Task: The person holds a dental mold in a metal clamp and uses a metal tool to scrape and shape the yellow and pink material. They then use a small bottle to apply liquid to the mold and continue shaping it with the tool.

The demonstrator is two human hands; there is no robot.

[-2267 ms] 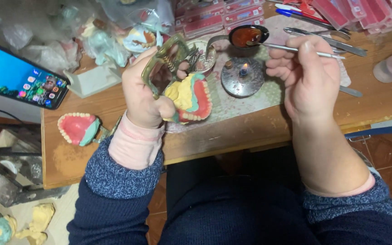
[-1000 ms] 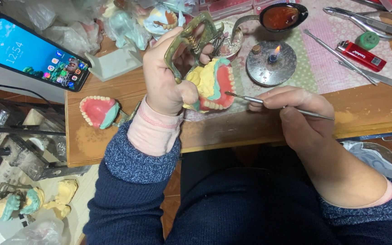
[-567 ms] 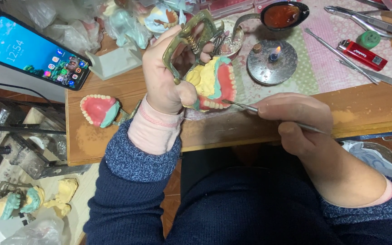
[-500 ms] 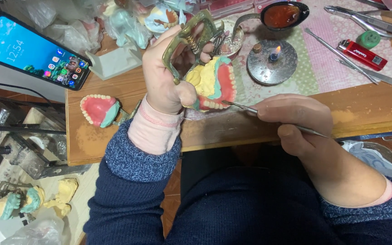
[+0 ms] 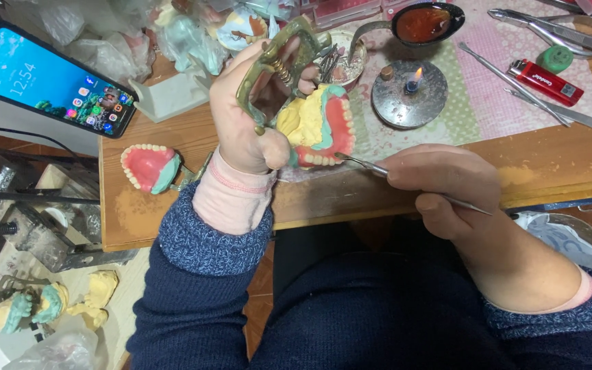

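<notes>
My left hand (image 5: 244, 127) grips a brass articulator (image 5: 277, 58) that carries a yellow plaster model with a red wax denture (image 5: 320, 127) and a row of teeth. My right hand (image 5: 443, 181) holds a thin metal wax tool (image 5: 364, 164) like a pen. Its tip touches the teeth along the lower edge of the red denture. Both hands hover over the front edge of the wooden bench (image 5: 556, 154).
A small lit burner (image 5: 409, 92) stands just behind the denture, with a spoon of dark red wax (image 5: 423, 24) beyond it. A red lighter (image 5: 539, 81), metal tools (image 5: 556, 31) and a green cap (image 5: 555, 58) lie right. A second denture (image 5: 149, 168) and a lit phone (image 5: 49, 79) lie left.
My right hand came back from the spoon at the rear with the tool and brought its tip to the denture's teeth. The left hand has turned the model slightly toward the tool.
</notes>
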